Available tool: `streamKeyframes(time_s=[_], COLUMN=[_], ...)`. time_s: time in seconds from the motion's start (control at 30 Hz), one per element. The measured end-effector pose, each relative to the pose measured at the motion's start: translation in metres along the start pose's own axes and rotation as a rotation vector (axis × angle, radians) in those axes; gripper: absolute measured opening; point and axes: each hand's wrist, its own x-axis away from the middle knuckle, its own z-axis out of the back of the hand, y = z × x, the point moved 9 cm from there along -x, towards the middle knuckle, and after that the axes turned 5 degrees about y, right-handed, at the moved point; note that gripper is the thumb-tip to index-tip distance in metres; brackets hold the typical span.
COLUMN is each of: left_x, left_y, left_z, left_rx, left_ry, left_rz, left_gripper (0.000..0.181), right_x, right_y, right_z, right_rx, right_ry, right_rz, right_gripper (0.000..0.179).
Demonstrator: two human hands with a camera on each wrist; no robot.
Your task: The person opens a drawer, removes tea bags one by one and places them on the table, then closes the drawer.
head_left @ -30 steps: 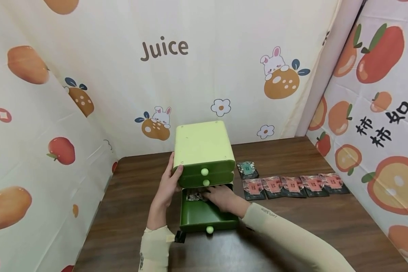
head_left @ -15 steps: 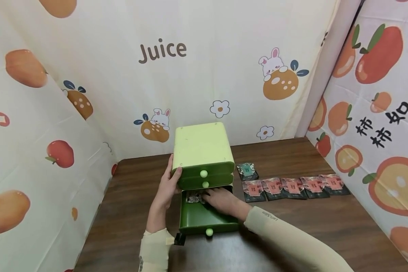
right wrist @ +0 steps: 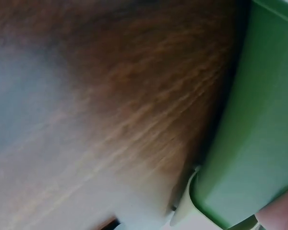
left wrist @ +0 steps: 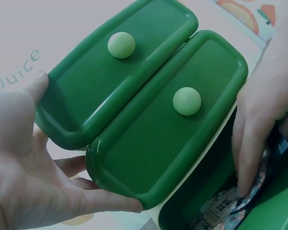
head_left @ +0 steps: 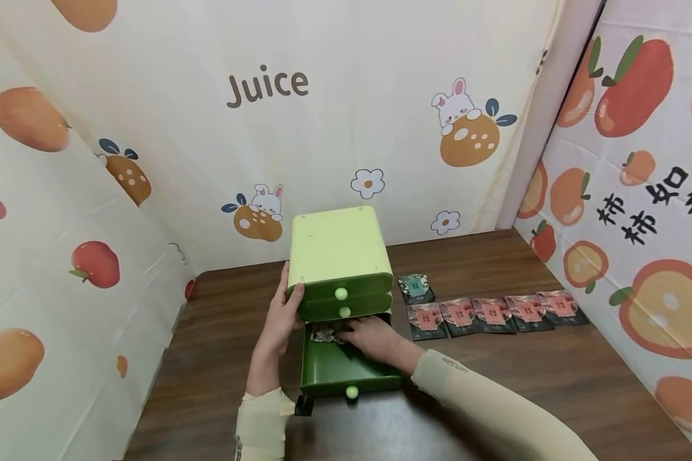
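Observation:
A drawer cabinet with a pale yellow-green top and green drawer fronts stands on the table. My left hand grips its left front corner; the left wrist view shows the thumb on the upper drawer front and fingers along the side. The bottom drawer is pulled out. Inside it, towards the back, lie floral-printed packets. My right hand reaches into this drawer, its fingers pointing down onto the packets in the left wrist view. Its thumb is mostly hidden there.
Several red-labelled packets lie in a row right of the cabinet on the wooden table. Behind them lies one green-labelled packet. Fruit-printed curtains hang at the back and sides.
The right hand stays inside the bottom drawer, its fingers shifting slightly over the packets. The left hand keeps its place on the cabinet. The head view has turned a little to the right.

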Motion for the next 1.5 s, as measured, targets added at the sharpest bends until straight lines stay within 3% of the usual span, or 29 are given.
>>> streamKeyframes(time_s=[0.07, 0.3, 0.4, 0.53, 0.73, 0.97, 1.07, 1.17, 1.33, 1.5], left_x=[0.000, 0.011, 0.011, 0.005, -0.003, 0.001, 0.002, 0.002, 0.000, 0.000], left_y=[-0.001, 0.022, 0.019, 0.010, 0.001, -0.001, -0.002, -0.001, 0.002, -0.002], left_z=[-0.002, -0.011, -0.010, -0.005, -0.004, -0.001, 0.002, 0.003, 0.002, 0.000], left_rx=[0.001, 0.017, 0.022, 0.032, 0.027, 0.017, 0.004, 0.013, 0.035, 0.022], left_ry=[0.002, -0.027, -0.022, -0.006, -0.011, -0.007, 0.007, 0.015, 0.006, -0.001], left_rz=[-0.009, 0.018, 0.021, 0.010, -0.023, -0.021, -0.012, -0.009, -0.021, -0.013], left_gripper=[0.061, 0.065, 0.065, 0.062, 0.059, 0.060, 0.061, 0.061, 0.061, 0.061], right_x=[0.002, 0.015, 0.023, 0.035, 0.070, 0.124, 0.143, 0.155, 0.166, 0.171], right_y=[0.000, -0.008, -0.012, -0.010, 0.010, 0.037, 0.047, 0.054, 0.063, 0.058], right_z=[0.001, 0.027, 0.036, 0.057, 0.089, 0.100, 0.095, 0.091, 0.083, 0.069], right_rx=[-0.028, -0.233, -0.307, -0.399, -0.622, -0.842, -0.846, -0.783, -0.587, -0.393], right_ry=[-0.031, -0.128, -0.160, -0.139, -0.088, -0.087, -0.082, -0.058, -0.004, -0.011], right_rz=[-0.001, -0.009, -0.029, -0.043, -0.103, -0.272, -0.334, -0.374, -0.458, -0.555], right_gripper=[0.038, 0.046, 0.051, 0.054, 0.063, 0.048, 0.048, 0.050, 0.053, 0.052])
